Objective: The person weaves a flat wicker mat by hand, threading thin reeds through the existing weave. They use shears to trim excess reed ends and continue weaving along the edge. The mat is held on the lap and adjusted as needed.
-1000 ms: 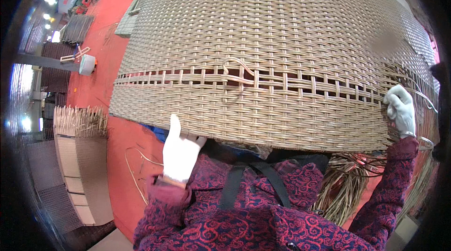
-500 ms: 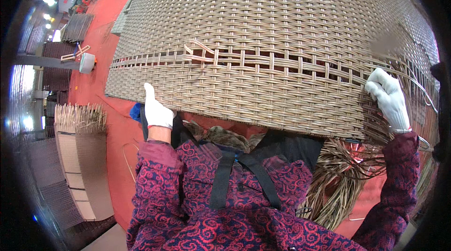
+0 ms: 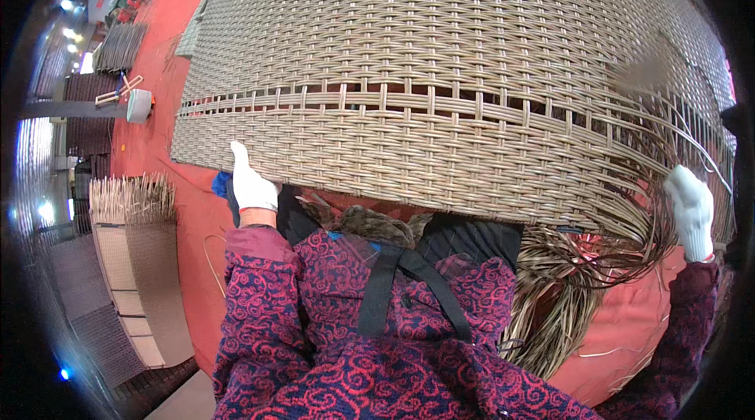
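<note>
Left hand (image 3: 252,182), white-gloved, grips the near edge of the woven wicker panel (image 3: 440,66), fingers closed on it. Right hand (image 3: 692,211) clasps the panel's loose strands (image 3: 629,223) at the far side.

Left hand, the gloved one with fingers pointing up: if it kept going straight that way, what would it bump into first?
Most likely the near edge of the big woven wicker panel. The left hand already has its fingertips at that edge, though depth is hard to judge here.

Tan woven panel (image 3: 440,66), white gloves, red floor (image 3: 153,160), red-navy swirl sleeves
</note>
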Action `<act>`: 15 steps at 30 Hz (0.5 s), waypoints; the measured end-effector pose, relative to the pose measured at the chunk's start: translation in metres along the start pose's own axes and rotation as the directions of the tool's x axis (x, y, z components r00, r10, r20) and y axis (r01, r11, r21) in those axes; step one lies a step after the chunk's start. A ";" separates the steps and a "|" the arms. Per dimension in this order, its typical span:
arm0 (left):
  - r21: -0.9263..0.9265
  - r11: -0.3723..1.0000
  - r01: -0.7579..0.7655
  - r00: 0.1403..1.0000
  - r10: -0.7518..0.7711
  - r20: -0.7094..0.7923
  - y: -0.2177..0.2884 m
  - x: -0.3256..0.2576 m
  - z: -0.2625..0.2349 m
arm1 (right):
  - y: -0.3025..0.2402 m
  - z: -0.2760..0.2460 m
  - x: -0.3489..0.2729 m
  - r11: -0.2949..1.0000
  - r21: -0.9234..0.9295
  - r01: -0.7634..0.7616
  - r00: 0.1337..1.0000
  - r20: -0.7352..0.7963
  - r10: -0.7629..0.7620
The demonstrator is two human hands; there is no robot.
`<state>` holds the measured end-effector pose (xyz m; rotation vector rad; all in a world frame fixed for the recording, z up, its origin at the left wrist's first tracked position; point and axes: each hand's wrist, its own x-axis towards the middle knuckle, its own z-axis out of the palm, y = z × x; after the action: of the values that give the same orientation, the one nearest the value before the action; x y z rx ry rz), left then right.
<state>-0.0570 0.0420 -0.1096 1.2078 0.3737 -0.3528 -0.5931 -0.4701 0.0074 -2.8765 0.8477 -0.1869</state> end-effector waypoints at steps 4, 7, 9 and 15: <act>-0.005 1.000 0.015 0.997 -0.015 0.074 0.001 0.002 -0.005 | 0.087 -0.012 -0.072 0.930 0.301 -0.212 0.968 -0.068 0.243; 0.042 0.999 0.028 0.999 -0.029 0.031 0.005 0.002 -0.011 | 0.133 -0.072 -0.157 0.828 -0.173 -0.533 0.844 -0.046 0.534; 0.130 0.989 0.076 0.997 -0.076 -0.004 0.009 0.000 -0.014 | 0.143 -0.111 -0.197 0.796 -0.236 -0.557 0.827 -0.069 0.558; 0.219 0.961 0.171 0.985 -0.167 -0.037 0.016 -0.009 -0.009 | 0.073 -0.106 -0.115 0.621 -0.606 -0.497 0.853 -0.209 0.479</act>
<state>-0.0585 0.0566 -0.0945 1.4018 0.4641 -0.5426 -0.7446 -0.4783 0.0907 -3.0366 2.0138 0.1725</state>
